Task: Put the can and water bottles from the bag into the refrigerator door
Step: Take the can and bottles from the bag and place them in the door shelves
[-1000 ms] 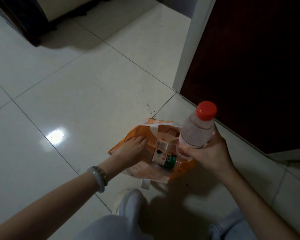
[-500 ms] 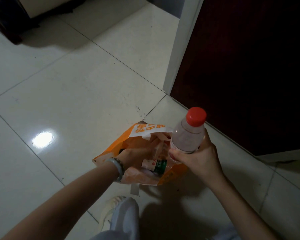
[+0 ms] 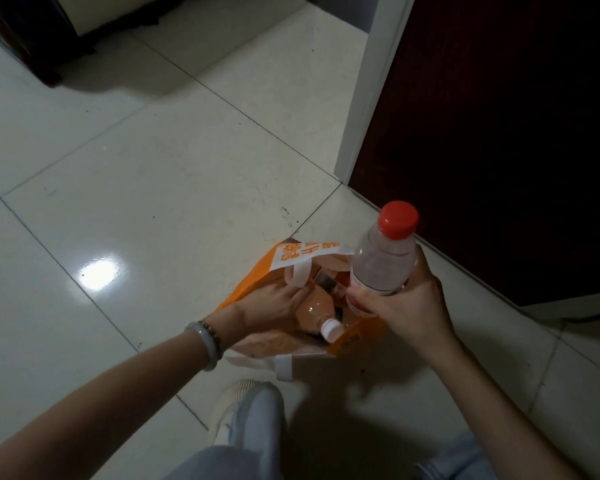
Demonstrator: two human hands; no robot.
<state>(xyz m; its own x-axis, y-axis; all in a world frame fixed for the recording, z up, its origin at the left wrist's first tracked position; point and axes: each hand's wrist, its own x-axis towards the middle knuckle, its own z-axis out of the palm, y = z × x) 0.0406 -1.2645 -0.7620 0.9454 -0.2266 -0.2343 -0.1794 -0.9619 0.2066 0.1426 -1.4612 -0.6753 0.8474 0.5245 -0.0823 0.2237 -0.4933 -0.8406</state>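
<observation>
- Far left, the dark furniture [image 3: 32, 46] stands well apart from the work, and a light glare [image 3: 99, 275] sits on the tiled floor [image 3: 153, 168].
- Your left hand [image 3: 274, 303], with a bracelet [image 3: 207, 344] on its wrist, has gone deeper into the orange bag [image 3: 250, 285] than half a second ago. Its fingers now curl round the white-capped bottle [image 3: 314, 311].
- That bottle lay flat in the bag before. Now its cap end tilts up toward you, still inside the bag's mouth.
- The bag's white handle [image 3: 300, 275] loops just over your left fingers. Darker items behind it are too dim to name.
- Your shoe [image 3: 229, 403] rests on the floor just below the bag.
- Your right hand [image 3: 409, 306] keeps its closed grip round the lower body of the red-capped bottle [image 3: 381, 261], upright above the bag's right edge, as before.
- At right, the dark red door [image 3: 499, 133] and its white frame [image 3: 371, 91] stand near the bag.
</observation>
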